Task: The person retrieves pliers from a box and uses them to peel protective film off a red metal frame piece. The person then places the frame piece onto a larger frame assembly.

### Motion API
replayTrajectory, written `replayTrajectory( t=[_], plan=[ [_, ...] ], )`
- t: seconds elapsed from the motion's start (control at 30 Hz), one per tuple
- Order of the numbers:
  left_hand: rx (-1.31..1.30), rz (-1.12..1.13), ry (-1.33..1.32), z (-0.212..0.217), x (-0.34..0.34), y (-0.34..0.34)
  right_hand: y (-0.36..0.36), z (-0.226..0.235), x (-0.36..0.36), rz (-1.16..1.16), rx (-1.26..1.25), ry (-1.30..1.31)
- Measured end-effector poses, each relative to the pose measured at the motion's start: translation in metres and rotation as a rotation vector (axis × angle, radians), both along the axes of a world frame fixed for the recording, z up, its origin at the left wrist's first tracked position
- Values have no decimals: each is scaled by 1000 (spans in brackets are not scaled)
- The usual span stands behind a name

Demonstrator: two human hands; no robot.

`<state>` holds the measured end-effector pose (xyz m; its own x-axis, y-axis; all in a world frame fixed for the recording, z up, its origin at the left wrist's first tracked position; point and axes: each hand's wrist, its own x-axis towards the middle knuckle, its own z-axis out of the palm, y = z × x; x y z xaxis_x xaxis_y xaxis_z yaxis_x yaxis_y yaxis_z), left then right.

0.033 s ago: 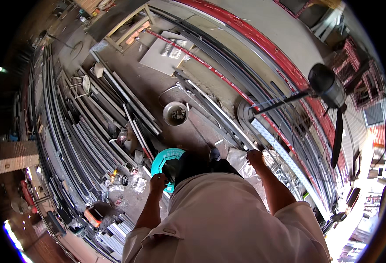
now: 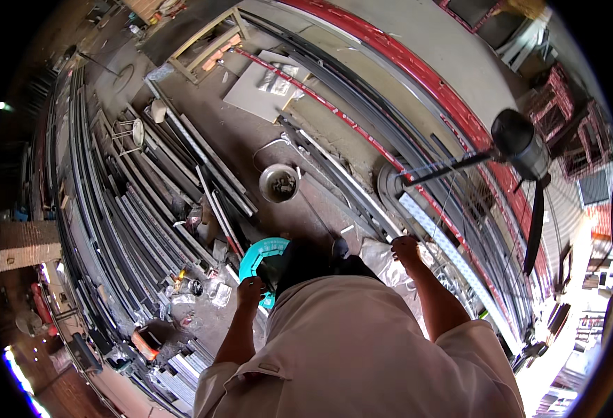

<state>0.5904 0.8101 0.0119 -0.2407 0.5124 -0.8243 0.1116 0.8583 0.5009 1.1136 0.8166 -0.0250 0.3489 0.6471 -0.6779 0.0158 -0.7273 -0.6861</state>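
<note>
We stand on a workshop floor point(image 2: 250, 132) crowded with long metal bars point(image 2: 132, 209). Our left hand point(image 2: 250, 287) grips the handle of a teal power tool point(image 2: 264, 259), which hangs just beyond our knees. Our right hand point(image 2: 405, 248) rests on the end of a pale rail point(image 2: 452, 258) right of the tool; whether it clasps the rail we cannot tell. A bucket point(image 2: 280, 183) sits past the tool. With bars so near the tool, we judge that we could trip, or the rail could slide.
</note>
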Motion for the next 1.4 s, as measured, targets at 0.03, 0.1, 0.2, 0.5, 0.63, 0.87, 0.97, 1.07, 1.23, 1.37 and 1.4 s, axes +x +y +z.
replayTrajectory(
  t=[0.03, 0.1, 0.2, 0.5, 0.63, 0.87, 0.97, 1.07, 1.23, 1.37, 1.4],
  plan=[
    [12, 29, 25, 2, -5, 13, 29, 7, -6, 17, 35, 19],
    [-27, 16, 47, -1, 1, 32, 77, 25, -7, 43, 39, -22],
    [-4, 66, 51, 0, 25, 71, 127, 29, 4, 63, 23, -31],
    [61, 14, -35, -32, 4, 244, 211, 20, -14, -27, -155, -5],
    [125, -58, -62, -27, -6, 339, 256, 17, -8, -73, -135, -30],
    [137, -33, -62, -23, 11, 467, 377, 33, -2, -20, -71, -140],
    [95, -13, -77, -16, 36, 490, 419, 31, 13, 4, -102, -127],
    [50, -44, -78, -35, 50, 499, 460, -2, 39, 37, -132, -100],
    [-87, 210, -172, -54, 59, 501, 561, -39, 82, 123, -270, -35],
    [-240, 312, -5, -39, 98, 527, 676, -42, 125, 194, -173, -146],
    [-226, 299, 12, -33, 113, 551, 713, -36, 137, 165, -156, -59]
  ],
)
